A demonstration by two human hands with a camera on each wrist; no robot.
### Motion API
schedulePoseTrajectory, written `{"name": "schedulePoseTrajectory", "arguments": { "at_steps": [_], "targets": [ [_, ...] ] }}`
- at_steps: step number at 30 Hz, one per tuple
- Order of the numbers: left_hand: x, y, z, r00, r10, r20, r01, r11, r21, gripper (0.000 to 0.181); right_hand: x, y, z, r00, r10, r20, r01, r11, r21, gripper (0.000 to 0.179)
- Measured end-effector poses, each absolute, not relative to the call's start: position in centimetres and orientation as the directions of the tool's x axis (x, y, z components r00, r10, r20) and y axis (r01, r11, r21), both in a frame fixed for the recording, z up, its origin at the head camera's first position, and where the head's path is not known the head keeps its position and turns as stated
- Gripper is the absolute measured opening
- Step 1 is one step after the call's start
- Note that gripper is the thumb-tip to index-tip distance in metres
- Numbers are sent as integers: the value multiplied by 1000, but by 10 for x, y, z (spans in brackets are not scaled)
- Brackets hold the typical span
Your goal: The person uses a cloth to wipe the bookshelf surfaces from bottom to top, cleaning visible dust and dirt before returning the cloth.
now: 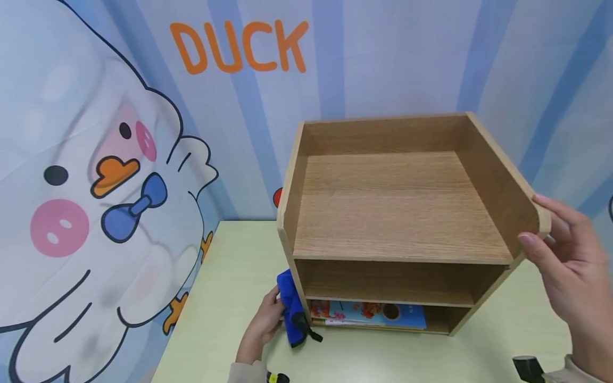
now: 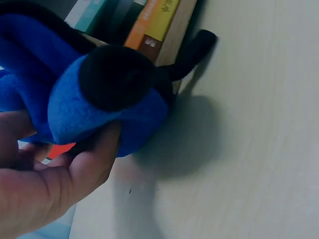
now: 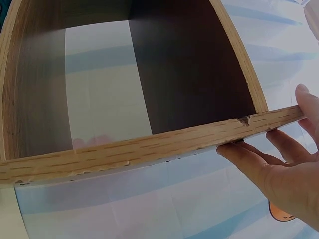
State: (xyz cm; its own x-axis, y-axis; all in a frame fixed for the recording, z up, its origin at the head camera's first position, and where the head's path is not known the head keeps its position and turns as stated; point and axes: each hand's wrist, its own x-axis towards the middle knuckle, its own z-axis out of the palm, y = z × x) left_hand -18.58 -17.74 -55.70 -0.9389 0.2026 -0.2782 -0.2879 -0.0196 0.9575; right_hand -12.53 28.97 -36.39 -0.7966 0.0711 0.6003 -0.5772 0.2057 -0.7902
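A wooden desktop shelf [image 1: 392,213] with an open top tray and two compartments below stands on the table. My right hand [image 1: 572,260] grips the front edge of its right side panel, thumb on the inner face. In the right wrist view the fingers lie along the wooden edge [image 3: 124,154]. Beside the shelf's lower left side, my left hand [image 1: 263,316] holds a blue plush toy [image 1: 289,306] with black parts. The left wrist view shows the toy's round black end [image 2: 117,77] and a thin black piece sticking out; its far side is hidden.
Books [image 1: 369,313], the top one with a blue cover, lie in the shelf's bottom compartment. Pale table surface [image 1: 230,271] extends left of the shelf. Behind it hangs a blue striped cloth [image 1: 392,58] with a printed duck. A dark object [image 1: 527,368] is by my right wrist.
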Motion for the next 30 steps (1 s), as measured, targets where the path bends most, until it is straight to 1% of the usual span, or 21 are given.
{"name": "schedulePoseTrajectory", "arguments": {
  "at_steps": [9, 16, 20, 24, 30],
  "targets": [
    [-187, -179, -550, -935, 211, -284, -301, -56, 952, 43, -124, 288, -361, -814, 75, 576, -517, 358, -777, 62],
    [-188, -181, -544, -939, 224, -260, -282, -70, 957, 34, -124, 289, -362, -809, 61, 584, -542, 303, -783, 62],
    [-188, -182, -534, -943, 215, -256, -277, -75, 958, 32, -124, 289, -362, -810, 61, 584, -539, 315, -781, 62],
    [-190, -182, -520, -950, 209, -231, -254, -87, 963, 32, -124, 290, -362, -811, 71, 581, -538, 299, -788, 61],
    [-192, -181, -507, -954, 202, -224, -243, -74, 967, 33, -125, 291, -363, -802, 59, 595, -570, 225, -790, 60]
  ]
}}
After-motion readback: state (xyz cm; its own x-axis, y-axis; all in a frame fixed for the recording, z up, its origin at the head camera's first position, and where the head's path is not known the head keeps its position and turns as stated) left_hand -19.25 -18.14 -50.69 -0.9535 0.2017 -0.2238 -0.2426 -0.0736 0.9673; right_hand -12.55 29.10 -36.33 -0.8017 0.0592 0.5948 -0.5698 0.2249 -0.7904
